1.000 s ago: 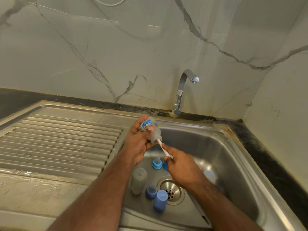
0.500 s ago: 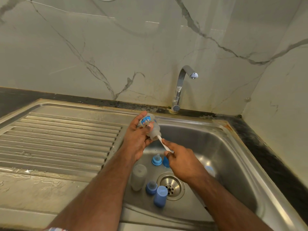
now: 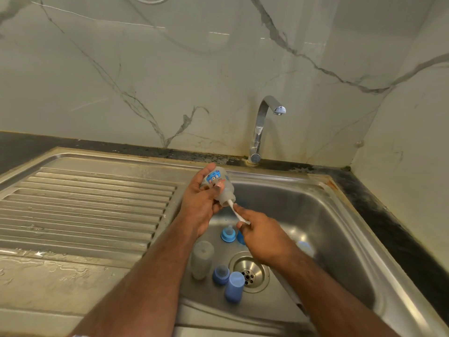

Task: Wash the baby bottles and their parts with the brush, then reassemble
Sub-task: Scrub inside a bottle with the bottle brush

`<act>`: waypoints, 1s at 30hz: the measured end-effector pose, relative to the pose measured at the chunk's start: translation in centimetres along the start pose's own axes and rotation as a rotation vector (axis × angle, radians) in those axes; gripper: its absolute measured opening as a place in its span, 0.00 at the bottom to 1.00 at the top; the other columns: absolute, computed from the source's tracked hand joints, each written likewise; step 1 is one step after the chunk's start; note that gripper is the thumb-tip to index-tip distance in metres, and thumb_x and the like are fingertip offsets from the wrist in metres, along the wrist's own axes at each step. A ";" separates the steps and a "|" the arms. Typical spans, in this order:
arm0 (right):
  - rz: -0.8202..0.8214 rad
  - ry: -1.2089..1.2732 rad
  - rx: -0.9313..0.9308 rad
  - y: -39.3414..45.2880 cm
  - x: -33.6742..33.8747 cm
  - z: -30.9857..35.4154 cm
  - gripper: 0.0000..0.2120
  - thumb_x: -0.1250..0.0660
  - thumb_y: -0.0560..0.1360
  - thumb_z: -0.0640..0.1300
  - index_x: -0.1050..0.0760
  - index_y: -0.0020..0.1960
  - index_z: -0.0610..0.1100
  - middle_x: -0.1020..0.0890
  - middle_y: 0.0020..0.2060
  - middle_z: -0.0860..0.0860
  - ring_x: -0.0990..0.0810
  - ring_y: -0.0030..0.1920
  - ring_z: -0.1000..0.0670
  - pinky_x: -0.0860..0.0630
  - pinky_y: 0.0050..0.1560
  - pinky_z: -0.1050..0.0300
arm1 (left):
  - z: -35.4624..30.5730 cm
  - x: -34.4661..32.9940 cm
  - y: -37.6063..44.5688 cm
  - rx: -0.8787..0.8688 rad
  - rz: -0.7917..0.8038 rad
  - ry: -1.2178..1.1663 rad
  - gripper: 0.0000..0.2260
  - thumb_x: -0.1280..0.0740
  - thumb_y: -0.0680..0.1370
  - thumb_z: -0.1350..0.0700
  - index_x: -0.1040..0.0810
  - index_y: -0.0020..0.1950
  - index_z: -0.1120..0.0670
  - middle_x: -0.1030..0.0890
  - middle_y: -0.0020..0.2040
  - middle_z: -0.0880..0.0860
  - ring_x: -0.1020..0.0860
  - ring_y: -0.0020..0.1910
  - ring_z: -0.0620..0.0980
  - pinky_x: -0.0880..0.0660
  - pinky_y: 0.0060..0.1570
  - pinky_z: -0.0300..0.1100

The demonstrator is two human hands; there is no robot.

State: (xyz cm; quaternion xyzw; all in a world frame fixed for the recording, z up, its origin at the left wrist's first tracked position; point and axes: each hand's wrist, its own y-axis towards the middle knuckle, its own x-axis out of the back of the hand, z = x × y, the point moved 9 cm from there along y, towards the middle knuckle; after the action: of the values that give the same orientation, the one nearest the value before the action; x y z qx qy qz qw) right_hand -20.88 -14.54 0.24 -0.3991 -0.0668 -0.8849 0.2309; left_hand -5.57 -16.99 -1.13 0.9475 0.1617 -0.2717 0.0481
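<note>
Translucent plastic, blue print: the bottle [image 3: 220,184] sits in your left hand [image 3: 202,205], fingers curled round its body, held above the sink [image 3: 340,215] by the basin's left rim. Its long axis slants, base up toward the back-left corner, open neck down toward the basin's middle. Your right hand [image 3: 263,235] pinches the white brush handle [image 3: 237,212] just below that neck; the bristle end is inside the bottle, not visible. Handle runs on nearly the same line as the bottle's axis, so the scrubbing stroke likely travels along that slant, right hand driving, left hand steadying.

On the basin floor, well apart from your grip: a second clear bottle [image 3: 202,260], a teat ring [image 3: 228,235], two blue caps [image 3: 221,275] [image 3: 234,287] beside the drain [image 3: 250,272]. Tap [image 3: 264,125] shows no water running. Washing looks early; nothing reassembled.
</note>
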 end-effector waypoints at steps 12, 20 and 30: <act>-0.103 -0.372 0.129 -0.6 1.3 -0.1 0.24 0.44 0.84 0.47 0.42 0.78 0.64 0.21 0.46 0.53 0.24 0.40 0.54 0.26 0.41 0.60 | -0.5 2.5 0.6 -0.005 -0.178 -0.133 0.21 0.32 0.79 0.66 0.23 0.68 0.47 0.22 0.64 0.58 0.18 0.59 0.61 0.16 0.41 0.51; 0.093 0.258 -0.035 -0.5 0.1 -0.3 0.21 0.40 0.83 0.45 0.32 0.73 0.64 0.24 0.33 0.50 0.31 0.23 0.55 0.32 0.24 0.61 | -0.3 2.2 0.5 0.013 -0.156 -0.150 0.21 0.32 0.80 0.66 0.23 0.68 0.47 0.23 0.66 0.59 0.18 0.60 0.60 0.16 0.46 0.54; -0.100 -0.289 0.098 -0.7 0.9 0.5 0.24 0.44 0.84 0.47 0.42 0.78 0.62 0.19 0.49 0.54 0.22 0.42 0.53 0.23 0.45 0.58 | -0.3 2.3 0.8 0.022 -0.144 -0.139 0.20 0.32 0.80 0.66 0.24 0.66 0.45 0.22 0.64 0.59 0.17 0.58 0.62 0.16 0.46 0.56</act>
State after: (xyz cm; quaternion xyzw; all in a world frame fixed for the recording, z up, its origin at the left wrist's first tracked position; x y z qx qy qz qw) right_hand -21.41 -14.10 1.25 -0.5067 -0.1622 -0.8242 0.1938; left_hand -3.30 -17.07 -2.04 0.9127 0.2226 -0.3415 0.0291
